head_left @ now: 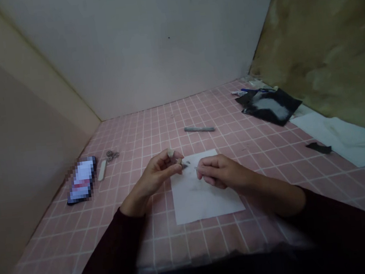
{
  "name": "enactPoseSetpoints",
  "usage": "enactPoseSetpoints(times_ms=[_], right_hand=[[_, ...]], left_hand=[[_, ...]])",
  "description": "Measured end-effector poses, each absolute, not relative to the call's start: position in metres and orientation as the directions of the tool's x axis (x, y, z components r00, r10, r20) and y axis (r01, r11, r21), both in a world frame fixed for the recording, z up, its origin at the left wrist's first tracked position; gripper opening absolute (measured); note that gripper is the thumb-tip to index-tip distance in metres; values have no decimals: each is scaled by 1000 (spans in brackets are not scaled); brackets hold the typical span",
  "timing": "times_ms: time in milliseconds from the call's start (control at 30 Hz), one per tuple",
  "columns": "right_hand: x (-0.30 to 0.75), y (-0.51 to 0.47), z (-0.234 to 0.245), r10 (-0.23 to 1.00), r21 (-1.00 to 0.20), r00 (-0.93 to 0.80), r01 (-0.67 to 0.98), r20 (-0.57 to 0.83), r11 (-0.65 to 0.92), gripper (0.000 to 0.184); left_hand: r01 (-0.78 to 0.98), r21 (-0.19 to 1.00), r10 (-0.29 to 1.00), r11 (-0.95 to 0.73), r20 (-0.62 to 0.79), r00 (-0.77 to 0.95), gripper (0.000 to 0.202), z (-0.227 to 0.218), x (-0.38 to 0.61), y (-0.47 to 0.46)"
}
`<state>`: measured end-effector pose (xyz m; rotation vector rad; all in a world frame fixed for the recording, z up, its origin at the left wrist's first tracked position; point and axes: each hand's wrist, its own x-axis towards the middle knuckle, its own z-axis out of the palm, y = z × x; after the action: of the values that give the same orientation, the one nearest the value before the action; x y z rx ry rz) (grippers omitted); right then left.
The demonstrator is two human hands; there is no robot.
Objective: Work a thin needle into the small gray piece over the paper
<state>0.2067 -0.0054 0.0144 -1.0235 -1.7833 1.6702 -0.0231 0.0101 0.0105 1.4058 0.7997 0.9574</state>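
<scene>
Over a white sheet of paper (pixel 206 204), my left hand (pixel 159 168) is closed with thumb and fingers pinching a small tan piece (pixel 179 161); its kind is too small to tell. A pale band or wrap seems to sit on one left finger. Close to it on the right, my right hand (pixel 217 171) is closed, fingertips pressed together on something thin that I cannot make out. A small gap separates the two hands. A small dark speck (pixel 188 162) shows between them, above or on the paper.
A grey pen-like stick (pixel 199 129) lies beyond the paper. To the left are a phone (pixel 82 179), a pale flat stick (pixel 102 170) and scissors (pixel 112 154). At right lie a black pouch (pixel 271 105), a dark scrap (pixel 318 148) and white papers (pixel 343 136). Walls border the table.
</scene>
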Motion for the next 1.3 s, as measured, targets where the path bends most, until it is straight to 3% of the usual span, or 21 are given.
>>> enactPoseSetpoints(times_ms=[67,133,233,300,367,433,500,567,667,733,800,867,933,1000,1100,1167,1233,1300], right_hand=[[207,-4,16,721,-961,-640,108,-264,-256,25],[208,-4,16,706,-961,-659,101,-260,-259,26],[207,-7,14,774,-969,-632,219,-51,115,23],[206,-9,13,797,-864,-589,323,135,386,20],[206,-10,13,801,-808,-562,363,207,464,19],[206,-9,14,818,-902,-566,298,98,314,20],[207,-7,17,796,-986,-595,164,-109,-12,22],[209,-5,19,724,-950,-637,45,-265,-308,24],[210,-4,19,673,-907,-673,-9,-306,-421,24],[209,-6,18,698,-952,-673,30,-245,-305,24],[207,-9,16,762,-992,-640,128,-97,-19,23],[206,-11,15,802,-919,-590,257,96,299,20],[206,-12,14,808,-832,-553,336,205,441,18],[206,-10,15,821,-875,-552,316,146,368,19],[207,-6,16,799,-984,-587,175,-133,-36,23],[208,-5,16,728,-957,-629,101,-273,-272,24],[208,-5,16,695,-944,-657,82,-293,-320,25],[207,-7,13,733,-981,-652,127,-195,-148,24]], left_hand=[[-94,993,891,-73,107,442,23,12,-23,9],[-77,993,888,-85,111,446,21,13,-23,8],[-19,994,902,-110,108,418,21,14,-22,8],[11,994,911,-107,94,401,21,13,-22,9],[22,996,916,-89,73,394,22,12,-21,9],[0,997,914,-77,71,401,20,11,-21,10],[-56,995,904,-78,94,417,20,12,-21,9],[-113,990,894,-84,125,431,21,13,-21,9],[-133,987,885,-87,138,445,19,15,-22,8],[-114,989,891,-97,137,433,21,14,-23,8],[-74,992,907,-101,122,403,23,13,-24,9],[-27,996,925,-88,91,370,23,12,-25,9],[-5,997,929,-71,68,364,22,12,-24,10],[-24,997,916,-69,73,394,20,13,-23,10],[-75,994,890,-74,99,444,20,14,-21,9],[-96,992,885,-78,113,451,21,14,-21,9],[-86,993,888,-85,114,445,20,14,-22,8],[-64,994,894,-93,112,434,20,14,-23,8]])
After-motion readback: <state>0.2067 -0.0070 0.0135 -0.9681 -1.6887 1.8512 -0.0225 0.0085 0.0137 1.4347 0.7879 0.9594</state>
